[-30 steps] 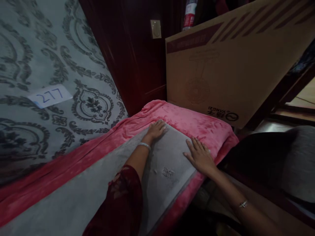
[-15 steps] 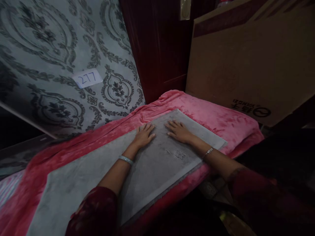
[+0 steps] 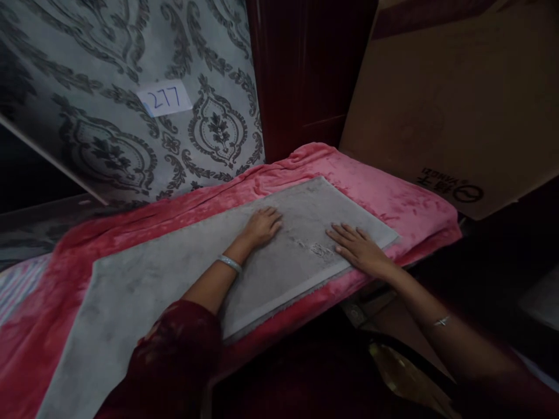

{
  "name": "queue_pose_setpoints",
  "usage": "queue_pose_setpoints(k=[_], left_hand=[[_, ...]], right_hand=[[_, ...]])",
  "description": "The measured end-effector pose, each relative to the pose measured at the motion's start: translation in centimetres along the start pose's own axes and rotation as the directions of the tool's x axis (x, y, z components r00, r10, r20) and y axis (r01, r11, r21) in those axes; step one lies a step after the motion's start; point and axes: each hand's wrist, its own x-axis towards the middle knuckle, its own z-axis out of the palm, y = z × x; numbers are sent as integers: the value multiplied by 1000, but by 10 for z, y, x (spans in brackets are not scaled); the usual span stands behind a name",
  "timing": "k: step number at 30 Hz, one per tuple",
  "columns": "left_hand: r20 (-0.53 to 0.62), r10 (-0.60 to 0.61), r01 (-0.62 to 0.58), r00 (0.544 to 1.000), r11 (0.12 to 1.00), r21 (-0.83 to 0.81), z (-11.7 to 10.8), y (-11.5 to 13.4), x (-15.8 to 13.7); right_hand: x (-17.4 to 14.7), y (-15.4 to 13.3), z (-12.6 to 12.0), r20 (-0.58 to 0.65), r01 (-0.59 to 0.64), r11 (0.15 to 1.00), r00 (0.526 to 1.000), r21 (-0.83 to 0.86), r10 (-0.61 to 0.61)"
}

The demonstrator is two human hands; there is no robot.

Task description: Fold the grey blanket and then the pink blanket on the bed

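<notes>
Since half a second earlier, the right hand (image 3: 360, 249) had slid from mid-cloth toward the near right edge of the grey cloth (image 3: 174, 273), consistent with smoothing it flat on the pink blanket (image 3: 393, 203). The left hand (image 3: 262, 226) rested mid-cloth. Both lay palm-down, fingers spread, gripping nothing.

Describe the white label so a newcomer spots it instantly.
Start at the big damask-patterned panel leaning behind the pink blanket. High on its face sits the white label. It is the only plain white patch among the grey scrollwork, with 277 handwritten in blue.
</notes>
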Motion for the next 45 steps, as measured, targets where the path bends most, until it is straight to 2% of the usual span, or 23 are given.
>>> queue_pose_setpoints(k=[3,5,8,11,15,19,23,25,30,32,34,37,39,40,42,45], left_hand=[[-17,129,-130,992,991,-46,-5,29,-26],[-18,167,-168,986,984,-62,-6,50,-42],[9,102,-102,995,994,-49,-4,78,-58],[13,-18,18,1000,1000,-21,1,99,-64],[5,-26,26,1000,998,-49,6,114,-65],[13,28,-26,1000,994,-110,2,110,-72],[65,56,-47,996,991,-126,-8,92,-103],[71,25,-17,997,994,-110,-12,81,-130],[37,-161,161,986,987,-7,-13,54,-202],[24,-205,205,978,979,15,-10,48,-223],[10,-218,218,976,976,13,-9,47,-234],[-15,-198,198,980,980,-30,-12,57,-233],[-12,-146,145,989,986,-84,-17,72,-221],[-6,-110,109,994,988,-111,-18,80,-212],[20,-42,44,999,988,-150,-16,99,-195],[78,6,5,997,989,-145,-4,123,-177]], right_hand=[[-7,-7,-6,-103,39,990,994,132,-26],[-5,-17,-9,-161,89,975,985,201,-56],[2,-35,-8,-206,148,964,973,220,-103],[7,-50,-2,-217,126,982,972,142,-93],[8,-56,5,-260,90,988,964,123,-55],[6,-51,7,-344,75,971,939,225,7],[1,-45,7,-413,90,961,911,260,27],[-2,-46,7,-402,123,965,915,231,-20],[6,-50,5,-303,135,979,950,156,-82],[15,-49,5,-276,121,968,960,218,-58],[22,-47,7,-277,57,936,960,348,44],[24,-44,7,-257,-18,784,940,621,226],[17,-46,5,-254,-10,714,931,700,262],[13,-48,3,-275,4,724,926,690,257],[3,-52,-1,-342,41,809,918,586,201],[-7,-54,-4,-354,126,908,935,400,26]])
